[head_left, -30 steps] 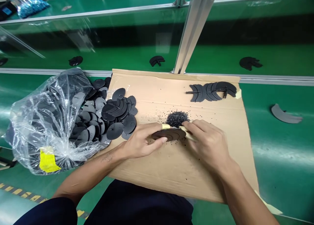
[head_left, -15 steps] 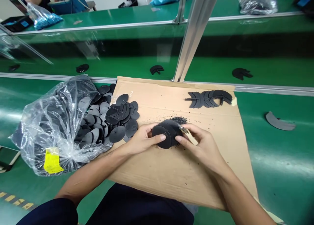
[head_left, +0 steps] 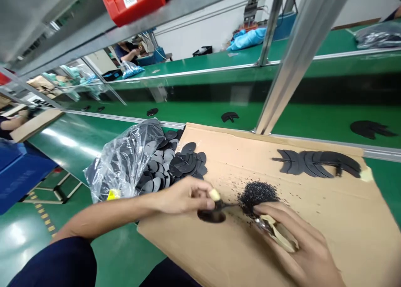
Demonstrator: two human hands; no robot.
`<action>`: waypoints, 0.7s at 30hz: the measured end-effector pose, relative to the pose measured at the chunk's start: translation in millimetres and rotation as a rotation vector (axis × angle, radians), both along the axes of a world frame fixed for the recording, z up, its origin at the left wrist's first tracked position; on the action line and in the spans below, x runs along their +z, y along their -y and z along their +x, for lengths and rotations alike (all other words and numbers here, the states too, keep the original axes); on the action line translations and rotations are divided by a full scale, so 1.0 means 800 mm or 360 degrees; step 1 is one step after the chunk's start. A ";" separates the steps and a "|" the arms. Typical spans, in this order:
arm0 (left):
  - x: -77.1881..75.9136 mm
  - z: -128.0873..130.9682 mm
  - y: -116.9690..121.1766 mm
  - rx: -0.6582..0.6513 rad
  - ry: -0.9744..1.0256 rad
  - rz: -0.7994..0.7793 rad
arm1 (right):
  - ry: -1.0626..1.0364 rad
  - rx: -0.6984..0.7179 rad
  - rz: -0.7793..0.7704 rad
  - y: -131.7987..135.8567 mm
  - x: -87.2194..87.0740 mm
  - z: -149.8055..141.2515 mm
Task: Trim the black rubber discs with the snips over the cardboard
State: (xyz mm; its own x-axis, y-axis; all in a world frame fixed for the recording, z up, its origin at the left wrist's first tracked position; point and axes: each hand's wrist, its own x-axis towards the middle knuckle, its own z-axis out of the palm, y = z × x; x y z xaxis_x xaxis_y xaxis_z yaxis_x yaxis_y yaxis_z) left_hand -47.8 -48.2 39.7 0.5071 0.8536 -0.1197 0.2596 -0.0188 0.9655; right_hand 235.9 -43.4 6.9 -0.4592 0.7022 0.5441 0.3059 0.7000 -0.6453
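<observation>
My left hand (head_left: 191, 197), a pale yellow cover on one fingertip, is closed in a pinch on a blurred black plastic disc (head_left: 211, 216) with a thin black stem pointing right. My right hand (head_left: 297, 237) is closed round small nippers (head_left: 275, 232) with a metal head and tan-wrapped handles; their jaws are partly hidden. It is beside a heap of tiny black bits (head_left: 258, 195) on the cardboard sheet (head_left: 216, 253). To the left, black discs (head_left: 188, 161) lie piled at the mouth of a clear plastic bag (head_left: 122, 161).
Overlapping curved black pieces (head_left: 316, 163) lie at the cardboard's back right. A metal post (head_left: 288, 69) rises behind the sheet. Single black parts (head_left: 230, 117) lie on the green surface beyond. A red bin (head_left: 134, 3) hangs above; a blue box (head_left: 25, 170) is far left.
My hands have drawn apart; the left now holds the disc alone and tilted, while the right has moved away with the nippers. The view has swung left and up.
</observation>
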 end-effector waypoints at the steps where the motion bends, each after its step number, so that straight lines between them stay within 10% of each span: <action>1: 0.012 -0.016 -0.019 0.0041 -0.0095 0.0103 | 0.0027 -0.0043 0.0054 -0.003 -0.005 0.002; 5: 0.039 -0.079 -0.132 0.0416 -0.0965 0.0880 | 0.0103 -0.0131 0.0188 -0.016 -0.020 0.009; 10: 0.022 -0.123 -0.257 0.0753 -0.1469 0.0945 | 0.0182 -0.0156 0.0212 -0.021 -0.024 0.013; 21: -0.019 -0.107 -0.343 0.0715 -0.1645 0.0697 | 0.0149 -0.0213 0.0259 -0.022 -0.004 0.002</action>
State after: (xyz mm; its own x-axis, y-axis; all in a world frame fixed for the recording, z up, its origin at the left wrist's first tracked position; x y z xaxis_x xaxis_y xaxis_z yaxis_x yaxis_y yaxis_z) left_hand -133.0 226.4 24.2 -0.0096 0.9987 0.0501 0.9726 -0.0023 0.2326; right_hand 237.7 -25.4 3.8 -0.4216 0.6666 0.6147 0.4565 0.7418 -0.4913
